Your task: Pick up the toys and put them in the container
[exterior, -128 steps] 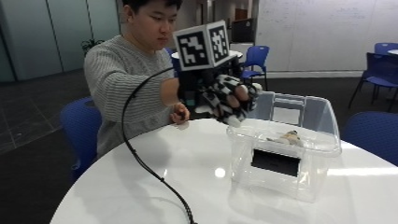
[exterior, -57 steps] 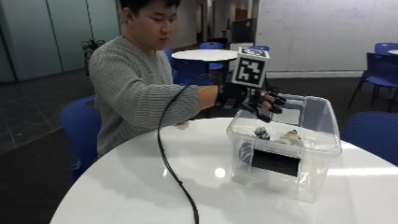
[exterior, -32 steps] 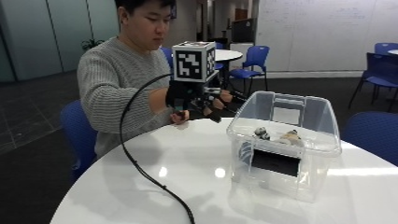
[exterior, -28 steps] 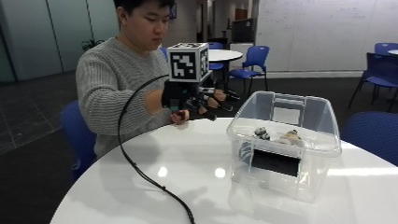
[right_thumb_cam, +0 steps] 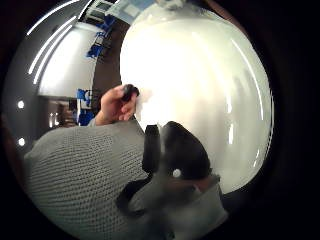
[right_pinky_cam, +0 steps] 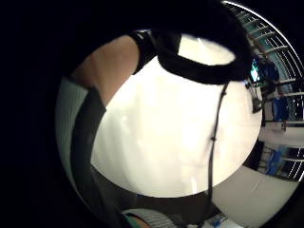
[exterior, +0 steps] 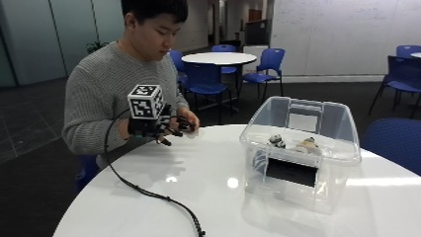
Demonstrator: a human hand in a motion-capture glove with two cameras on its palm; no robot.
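My gloved right hand [exterior: 161,130] hovers just above the round white table [exterior: 197,192] at its edge nearest the person, fingers relaxed and holding nothing. Right beside it, the person's bare left hand [exterior: 189,120] holds a small dark toy [right_thumb_cam: 130,91] at the table's rim. A clear plastic container [exterior: 299,153] stands to the right, well apart from my hand. Two small toys [exterior: 277,141] lie inside it, one dark and white, one tan [exterior: 307,145]. Both palm views look down on bare white tabletop [right_pinky_cam: 180,133].
A black cable [exterior: 154,195] trails from my hand across the table toward its front edge. The container's lid [exterior: 306,116] stands up at its back. Blue chairs [exterior: 395,136] and another round table stand behind.
My hand was over the container, where a second toy now lies. It has since swung back left and come down beside the bare hand, holding nothing.
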